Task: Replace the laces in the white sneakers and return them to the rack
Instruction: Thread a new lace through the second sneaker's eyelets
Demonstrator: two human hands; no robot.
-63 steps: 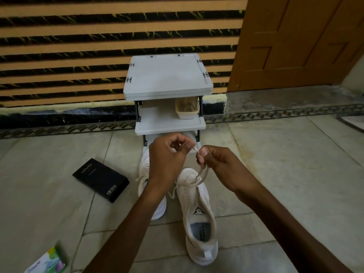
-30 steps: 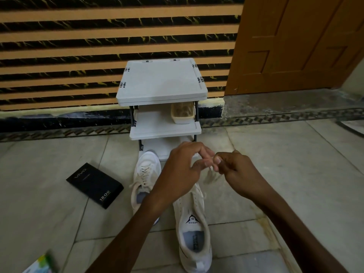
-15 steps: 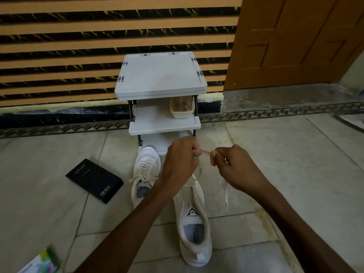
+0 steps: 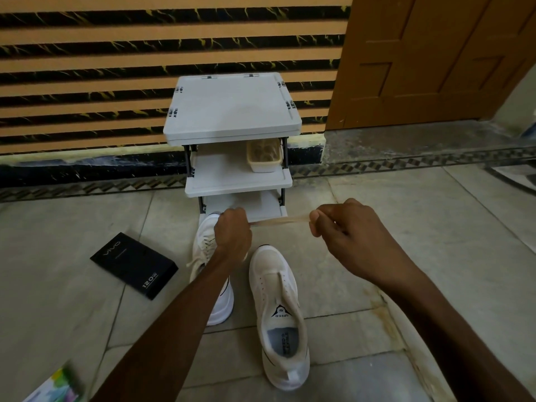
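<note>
Two white sneakers stand on the floor before a small white rack. The right sneaker has bare eyelets and no lace. The left sneaker is laced and partly hidden by my left forearm. A cream lace is stretched taut and level between my hands, above the sneakers. My left hand grips one end in a fist. My right hand pinches the other end with curled fingers.
A beige tray sits on the rack's middle shelf. A black box lies on the tiled floor at left, a colourful packet at the bottom left corner. A striped wall and a wooden door stand behind.
The lace has come free of the right sneaker. My hands have moved apart, and the lace now spans tight between them.
</note>
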